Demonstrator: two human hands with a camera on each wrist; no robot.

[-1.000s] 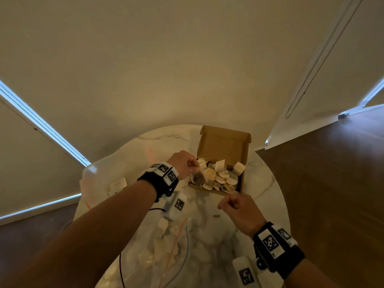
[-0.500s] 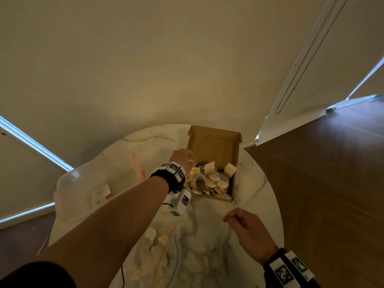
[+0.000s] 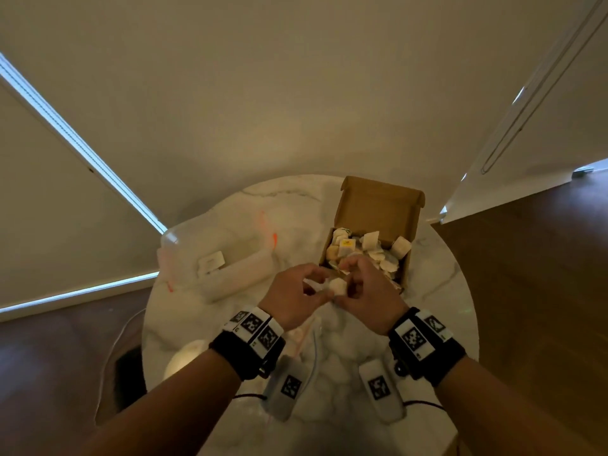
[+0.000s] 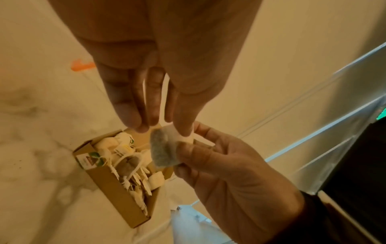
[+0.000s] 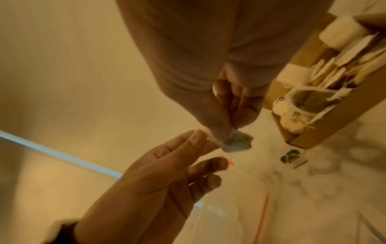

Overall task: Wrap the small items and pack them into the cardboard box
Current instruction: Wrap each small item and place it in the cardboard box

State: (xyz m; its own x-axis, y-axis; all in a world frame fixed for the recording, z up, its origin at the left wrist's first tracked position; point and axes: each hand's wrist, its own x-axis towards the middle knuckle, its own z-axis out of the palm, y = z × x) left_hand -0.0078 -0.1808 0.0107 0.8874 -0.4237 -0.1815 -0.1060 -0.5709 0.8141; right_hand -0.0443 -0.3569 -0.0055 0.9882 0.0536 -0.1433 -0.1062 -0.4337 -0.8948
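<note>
Here we hold a small pouch (image 4: 164,149) between both hands, just in front of the open cardboard box (image 3: 373,209).

The pouch is soft and squarish, a thin pale mesh over a dark, grainy filling, with a white edge at one side. Our left hand (image 3: 296,299) pinches that white edge between thumb and fingertips (image 4: 183,130), the fingers nearly straight; our right hand (image 3: 367,291) pinches the opposite side, thumb (image 4: 188,148) pressed on the mesh with the fingers behind it. The brown corrugated box, lid flap upright, is heaped with similar pale pouches (image 3: 371,248). It sits on a round white marble table (image 3: 210,324) beside clear plastic bags (image 3: 230,258). Cream walls and dark wooden floor surround us.
</note>
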